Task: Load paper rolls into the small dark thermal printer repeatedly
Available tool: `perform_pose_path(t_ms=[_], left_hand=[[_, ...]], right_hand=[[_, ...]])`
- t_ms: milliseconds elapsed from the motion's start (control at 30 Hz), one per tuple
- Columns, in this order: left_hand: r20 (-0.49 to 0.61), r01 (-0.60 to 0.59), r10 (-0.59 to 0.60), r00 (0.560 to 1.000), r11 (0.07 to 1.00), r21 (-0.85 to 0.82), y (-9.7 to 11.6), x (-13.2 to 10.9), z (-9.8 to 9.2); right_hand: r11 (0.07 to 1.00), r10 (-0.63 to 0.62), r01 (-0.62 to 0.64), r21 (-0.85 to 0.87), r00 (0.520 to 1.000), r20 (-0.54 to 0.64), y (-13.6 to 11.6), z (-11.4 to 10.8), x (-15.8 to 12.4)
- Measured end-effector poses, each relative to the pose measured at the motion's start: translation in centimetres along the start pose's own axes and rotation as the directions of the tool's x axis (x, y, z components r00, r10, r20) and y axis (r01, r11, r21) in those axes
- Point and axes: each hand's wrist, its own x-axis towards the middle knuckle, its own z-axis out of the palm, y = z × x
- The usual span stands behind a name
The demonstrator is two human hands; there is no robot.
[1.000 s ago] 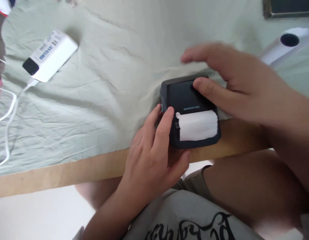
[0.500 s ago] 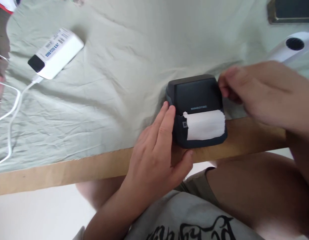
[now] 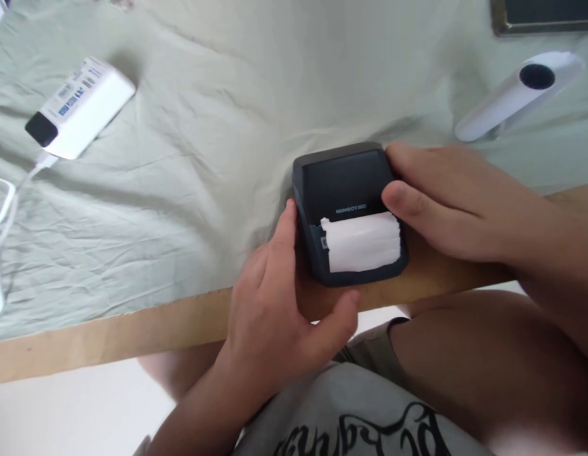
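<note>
A dark label printer [image 3: 346,180] marked NIIMBOT stands near the table's front edge. From its front a torn-edged strip of white paper [image 3: 365,244] sticks out and lies over the lower part. My left hand [image 3: 270,304] rests along the printer's left side, fingers stretched and touching it, thumb held apart in front. On the other side, my right hand [image 3: 446,196] grips the printer's right edge, with the thumb at the top face and the fingers along the side, partly hidden.
A white device with a printed label and black end [image 3: 82,111] lies at left, with a white cable [image 3: 6,221] plugged in. At right are a white handheld device with a dark oval [image 3: 517,95] and a dark rectangular object [image 3: 550,16]. Wrinkled green cloth [image 3: 203,158] covers the table.
My right hand has gone from a curled pose beside the printer's upper right corner to gripping its right side. My left hand stays at the left side. The view has shifted slightly.
</note>
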Motion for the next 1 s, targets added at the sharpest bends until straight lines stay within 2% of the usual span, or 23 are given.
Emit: perform_pose_path(t_ms=[200,367,500,633,833,1000], left_hand=[[-0.011,0.101,-0.101,0.995,0.995,-0.026,-0.1,0.2,-0.5],[-0.065,0.203,-0.208,0.976,0.976,-0.075,0.2,0.6,-0.1],[-0.056,0.244,-0.254,0.966,0.959,-0.143,0.4,0.8,0.0],[-0.024,0.215,-0.226,0.974,0.951,-0.222,0.0,0.9,-0.1],[-0.034,0.083,-0.087,0.996,0.991,-0.106,-1.5,0.6,0.4],[-0.071,0.081,-0.091,0.993,0.988,-0.134,-1.6,0.9,0.6]], right_hand=[[0.996,0.086,-0.085,-0.015,0.994,0.060,-0.9,-0.1,0.3],[0.994,0.106,-0.104,-0.017,0.990,0.097,-0.9,0.0,0.3],[0.993,0.119,-0.116,-0.031,0.988,0.094,-0.8,0.0,0.2],[0.994,0.113,-0.113,-0.002,0.989,0.092,-0.5,-0.2,0.1],[0.998,0.022,-0.024,0.058,0.999,0.039,0.6,-0.2,-0.1],[0.998,-0.003,0.000,0.059,0.999,0.053,0.6,-0.4,0.0]])
